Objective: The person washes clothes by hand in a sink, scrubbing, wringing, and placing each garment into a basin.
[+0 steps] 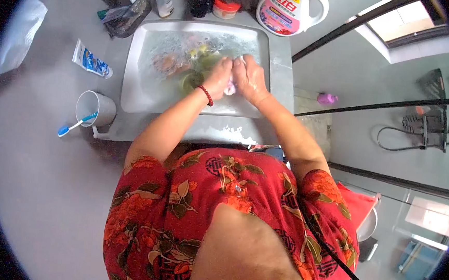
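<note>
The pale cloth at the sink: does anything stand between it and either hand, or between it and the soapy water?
Nothing visible does. The left hand and right hand both grip the pale cloth directly, with no separate object showing between it and the soapy water. The detergent jug stands outside the sink.

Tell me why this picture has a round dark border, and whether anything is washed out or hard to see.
Head view: the circular black border suggests a very wide fisheye lens; head view: the window is nearly washed out, and glare whitens patches of the wet counter edge; head view: cloudy, sudsy water in the sink leaves the green item there indistinct.
</note>
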The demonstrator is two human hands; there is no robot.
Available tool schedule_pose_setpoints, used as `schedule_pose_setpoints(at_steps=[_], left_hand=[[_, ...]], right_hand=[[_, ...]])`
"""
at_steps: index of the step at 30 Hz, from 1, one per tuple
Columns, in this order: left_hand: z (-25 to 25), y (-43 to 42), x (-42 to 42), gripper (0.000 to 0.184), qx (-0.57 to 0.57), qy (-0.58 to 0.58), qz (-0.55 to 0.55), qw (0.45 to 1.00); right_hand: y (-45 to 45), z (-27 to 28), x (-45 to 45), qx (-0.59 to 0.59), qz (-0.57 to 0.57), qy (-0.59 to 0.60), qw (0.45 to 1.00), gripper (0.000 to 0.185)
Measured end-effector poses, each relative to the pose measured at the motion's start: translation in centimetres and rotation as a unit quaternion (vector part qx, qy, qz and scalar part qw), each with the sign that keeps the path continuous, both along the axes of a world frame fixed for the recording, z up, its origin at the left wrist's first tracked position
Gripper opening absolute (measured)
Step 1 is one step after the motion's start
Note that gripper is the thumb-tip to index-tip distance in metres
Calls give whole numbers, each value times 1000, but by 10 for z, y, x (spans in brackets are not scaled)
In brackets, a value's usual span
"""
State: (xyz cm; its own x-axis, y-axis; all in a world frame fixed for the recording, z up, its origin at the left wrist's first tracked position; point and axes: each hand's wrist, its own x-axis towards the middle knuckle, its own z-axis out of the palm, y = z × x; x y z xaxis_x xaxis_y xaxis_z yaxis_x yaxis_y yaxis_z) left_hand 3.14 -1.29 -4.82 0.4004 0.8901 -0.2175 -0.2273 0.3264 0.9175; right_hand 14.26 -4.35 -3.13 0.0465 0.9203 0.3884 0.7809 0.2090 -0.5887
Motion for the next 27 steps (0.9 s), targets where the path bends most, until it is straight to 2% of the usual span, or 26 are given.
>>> schedule_pose_setpoints(at_steps=[1, 2, 3, 4, 5, 6, 7, 8, 10, 11, 13, 14, 16, 17, 18, 19, 20, 21, 23, 24, 26, 27], left_hand=[[11, 0, -1, 29, -33, -72, -7, 997], [17, 5, 0, 29, -67, -142, -24, 987], [11, 9, 0, 36, -67, -140, -29, 987], [12, 10, 0, 36, -66, -139, -42, 987], [24, 9, 2, 36, -28, -126, -85, 988], [29, 6, -1, 37, 9, -115, -100, 988], [2, 14, 6, 36, 356, 77, -48, 930], [11, 9, 12, 30, 432, 148, -35, 889], [23, 2, 9, 28, 534, 233, 40, 812], [24, -2, 21, 28, 540, 218, 15, 813], [27, 1, 20, 19, 495, 73, 57, 864], [8, 7, 27, 13, 395, 33, 21, 918], [33, -9, 23, 14, 348, 61, 73, 933], [12, 3, 34, 17, 334, 18, 91, 938], [14, 2, 38, 19, 308, -17, 135, 941], [14, 1, 35, 22, 216, -106, 160, 957], [38, -13, 29, 24, 116, -188, 178, 959], [41, -18, 30, 24, 121, -181, 154, 964], [46, -13, 23, 26, 29, -118, 192, 974], [41, -6, 17, 26, 35, -111, 174, 978], [11, 12, 1, 23, -108, -187, 62, 974], [-4, 21, -5, 23, -108, -177, 48, 977]], right_hand=[[-2, 8, -3, -13, -35, 74, 997, 26], [4, 6, -2, -10, -51, 73, 996, 26], [9, 1, -1, -81, -83, 315, 942, 28], [13, -2, 3, -136, -118, 537, 824, 30], [9, 7, 12, -218, -104, 632, 736, 38], [11, -4, 14, -219, -105, 633, 735, 38], [15, -23, 19, -257, -97, 709, 650, 40], [15, -32, 29, -280, -90, 778, 555, 42], [12, -23, 25, -284, -115, 760, 573, 43], [-1, -23, 30, -295, -85, 766, 564, 40], [-4, 6, 13, -330, -20, 758, 562, 31], [4, -18, 16, -301, -24, 732, 611, 24], [-6, 37, 3, -323, -99, 665, 666, 23], [-10, 33, 9, -295, -107, 680, 663, 23], [-12, 28, 5, -182, -82, 476, 857, 23], [-8, 23, 1, -103, -73, 278, 952, 23], [-6, 22, -3, -5, -116, 62, 991, 24], [-24, 50, -9, 7, -111, 148, 983, 33], [-22, 48, -4, -39, -77, 6, 996, 27], [-24, 51, 0, -33, -94, 16, 995, 27], [-29, 56, 3, -54, 16, -40, 998, 22], [-25, 49, 4, -51, 1, -31, 998, 22]])
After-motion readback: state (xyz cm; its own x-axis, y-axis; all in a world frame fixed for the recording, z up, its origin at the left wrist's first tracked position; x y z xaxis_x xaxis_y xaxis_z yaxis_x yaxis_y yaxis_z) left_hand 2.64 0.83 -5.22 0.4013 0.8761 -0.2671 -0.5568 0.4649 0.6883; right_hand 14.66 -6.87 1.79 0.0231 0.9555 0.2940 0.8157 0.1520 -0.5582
